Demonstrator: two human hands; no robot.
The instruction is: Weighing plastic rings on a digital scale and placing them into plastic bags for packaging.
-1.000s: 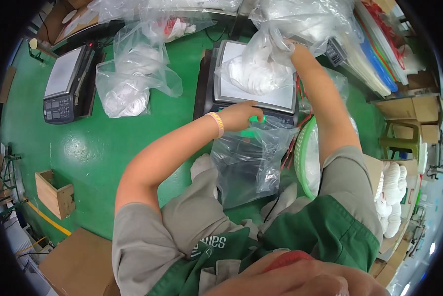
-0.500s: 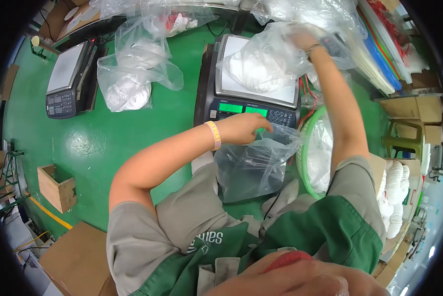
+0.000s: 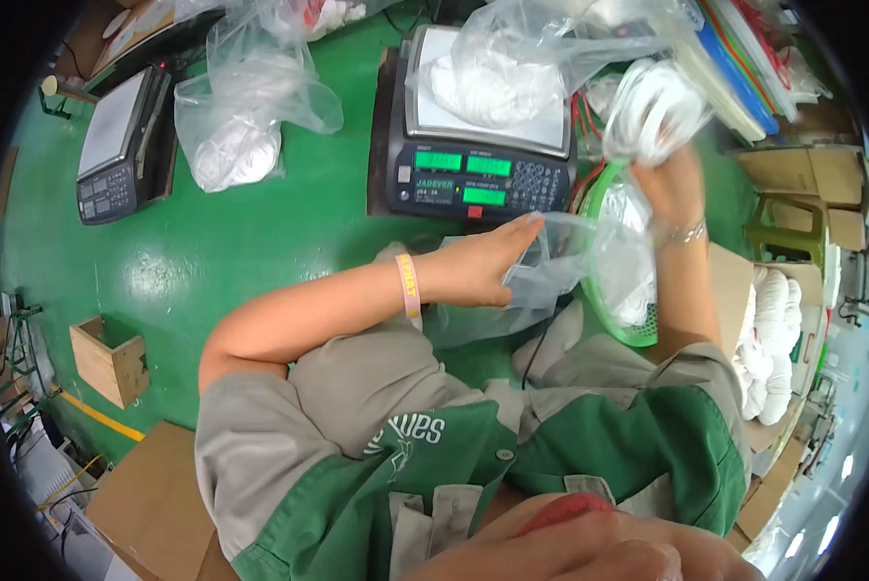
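Currently: left hand (image 3: pixel 478 266) flat, fingers pressed together and extended, resting on mouth of clear crinkly plastic bag (image 3: pixel 541 276) in lap, just below counting scale (image 3: pixel 478 126). Right hand (image 3: pixel 669 184) raised beside green mesh basket (image 3: pixel 613 257), fingers curled round stack of white round pads (image 3: pixel 655 108), motion-blurred. Scale: dark body, green lit displays, flat steel pan carrying second filled clear bag (image 3: pixel 512 68). Third bag of white pads (image 3: pixel 245 121) on glossy green tabletop (image 3: pixel 212 252). Second scale (image 3: pixel 124 145) at left. Small wooden box (image 3: pixel 110 358) near table edge.
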